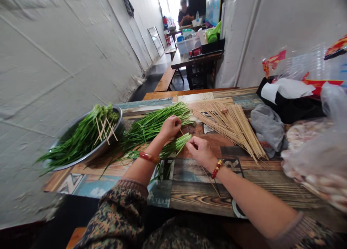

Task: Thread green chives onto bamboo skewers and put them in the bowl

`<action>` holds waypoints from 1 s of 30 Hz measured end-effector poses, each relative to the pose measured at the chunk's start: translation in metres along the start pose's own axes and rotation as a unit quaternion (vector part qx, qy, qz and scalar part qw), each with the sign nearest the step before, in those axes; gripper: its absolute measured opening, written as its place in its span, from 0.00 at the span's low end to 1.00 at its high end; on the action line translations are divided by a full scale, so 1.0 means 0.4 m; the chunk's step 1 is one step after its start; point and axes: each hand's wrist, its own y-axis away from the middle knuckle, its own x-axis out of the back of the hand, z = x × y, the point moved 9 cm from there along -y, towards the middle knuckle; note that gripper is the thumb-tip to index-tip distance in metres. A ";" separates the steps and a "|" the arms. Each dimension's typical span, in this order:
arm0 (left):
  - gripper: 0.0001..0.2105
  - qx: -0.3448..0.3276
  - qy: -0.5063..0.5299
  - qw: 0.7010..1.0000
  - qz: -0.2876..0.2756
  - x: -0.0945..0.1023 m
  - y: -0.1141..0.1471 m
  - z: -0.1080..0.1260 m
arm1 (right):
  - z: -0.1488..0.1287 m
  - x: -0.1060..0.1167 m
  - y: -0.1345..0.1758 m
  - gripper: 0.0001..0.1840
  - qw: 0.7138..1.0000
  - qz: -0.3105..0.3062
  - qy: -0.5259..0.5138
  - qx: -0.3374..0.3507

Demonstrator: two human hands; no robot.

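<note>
My left hand [170, 127] is closed above the table, with what looks like a thin bamboo skewer [181, 132] poking out from its fingertips. My right hand [201, 152] pinches the pale stem ends of a small bunch of garlic chives [176, 145]; its fingertips are partly hidden. Below the right palm, a couple of thin skewers [213, 182] slant toward the table's near edge. A larger heap of loose chives [154, 122] lies just beyond and left of my left hand. To the right spreads a pile of bamboo skewers [238, 128].
At the left, a metal basin [89, 158] holds skewered chives [101, 120] with stick ends protruding. Right of the skewers are a grey cloth [268, 128] and a plastic bag of pale bulbs [311, 158]. Another person [185, 16] sits at a far table.
</note>
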 end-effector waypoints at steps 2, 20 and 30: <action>0.03 0.018 0.057 0.998 0.008 0.018 0.015 -0.011 | -0.002 0.001 0.002 0.12 1.000 0.001 -0.007 0.002; 0.06 0.128 0.308 0.938 0.093 0.126 0.103 -0.070 | 0.013 0.003 0.008 0.13 1.000 -0.007 -0.004 -0.018; 0.08 0.142 -0.050 0.988 0.024 0.270 0.285 -0.205 | 0.035 -0.003 0.019 0.12 0.999 -0.022 -0.011 -0.037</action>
